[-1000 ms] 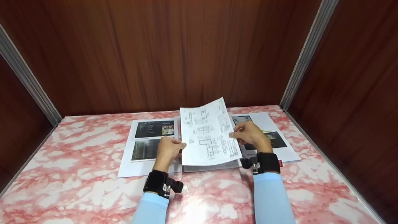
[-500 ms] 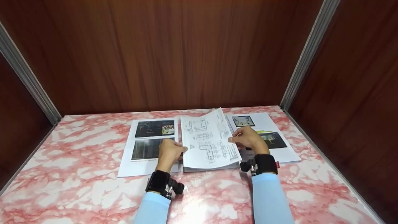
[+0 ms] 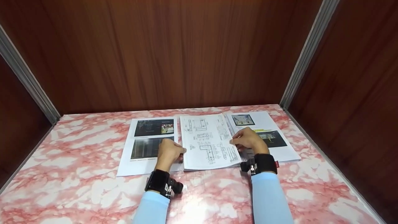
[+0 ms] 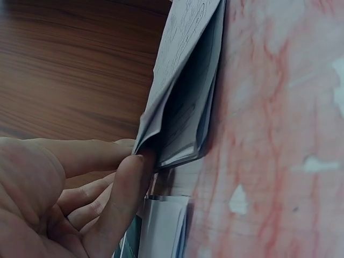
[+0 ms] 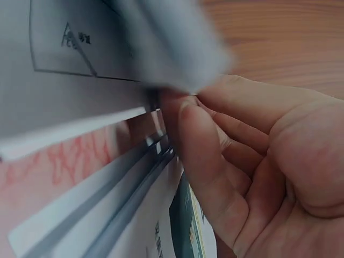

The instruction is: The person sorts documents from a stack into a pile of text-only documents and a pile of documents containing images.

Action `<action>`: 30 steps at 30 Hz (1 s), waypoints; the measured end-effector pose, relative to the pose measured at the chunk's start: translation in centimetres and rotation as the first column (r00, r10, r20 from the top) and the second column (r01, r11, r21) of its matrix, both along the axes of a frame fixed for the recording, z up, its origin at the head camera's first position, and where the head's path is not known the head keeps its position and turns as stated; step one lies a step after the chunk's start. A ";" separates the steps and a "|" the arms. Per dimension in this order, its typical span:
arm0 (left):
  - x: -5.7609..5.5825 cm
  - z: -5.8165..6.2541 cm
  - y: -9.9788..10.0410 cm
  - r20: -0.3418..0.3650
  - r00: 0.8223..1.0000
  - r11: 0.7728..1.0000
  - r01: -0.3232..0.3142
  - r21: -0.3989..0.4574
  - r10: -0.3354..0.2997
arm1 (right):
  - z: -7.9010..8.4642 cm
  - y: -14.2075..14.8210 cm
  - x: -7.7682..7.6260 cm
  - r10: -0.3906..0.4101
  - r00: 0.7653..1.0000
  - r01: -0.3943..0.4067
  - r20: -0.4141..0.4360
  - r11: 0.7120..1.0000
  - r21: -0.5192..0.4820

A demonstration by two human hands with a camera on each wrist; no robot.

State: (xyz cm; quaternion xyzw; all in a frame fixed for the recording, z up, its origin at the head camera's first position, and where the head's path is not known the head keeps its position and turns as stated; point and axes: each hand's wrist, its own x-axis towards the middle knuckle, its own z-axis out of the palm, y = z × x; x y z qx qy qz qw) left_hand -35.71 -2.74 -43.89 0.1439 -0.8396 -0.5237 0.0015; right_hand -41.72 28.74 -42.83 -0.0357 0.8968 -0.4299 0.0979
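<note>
The drawing sheet (image 3: 202, 140), printed with line drawings, lies over the middle pile between two other piles; whether it is one leaf or several is hard to tell. The left hand (image 3: 169, 150) pinches its left edge between thumb and finger, and the right hand (image 3: 249, 140) grips the opposite edge likewise, where the paper bends upward. Holding both sides probably keeps the sheet taut and lined up with the pages beneath (image 4: 194, 99); the left wrist view shows a dark wedge of space between the two.

On the left, a printed stack (image 3: 132, 169) lies just beside the middle pile, the hand hanging over its inner edge. On the right, another stack (image 3: 278, 154) reaches close to the sheet's edge, so sideways room looks tight. Side-by-side placing seems meant to keep the piles distinct.

The marbled tabletop (image 3: 217, 202) spreads in front of the piles, giving room toward the person. At the back, the wooden panel (image 3: 199, 56) limits reach, with metal posts (image 3: 301, 59) at its corners.
</note>
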 end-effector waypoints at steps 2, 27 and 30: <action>0.0 0.0 0.0 0.008 1.000 1.000 0.001 0.002 -0.001 | 0.0 0.0 0.1 0.006 1.000 -0.006 0.004 1.000 0.014; 0.5 1.2 0.6 -0.081 0.996 0.963 -0.049 -0.264 0.029 | 2.2 -0.2 0.7 0.042 0.998 -0.046 0.055 0.997 0.061; 0.6 1.2 0.7 -0.074 0.997 0.965 -0.046 -0.257 0.028 | 2.2 -0.2 0.7 0.041 0.998 -0.044 0.052 0.997 0.063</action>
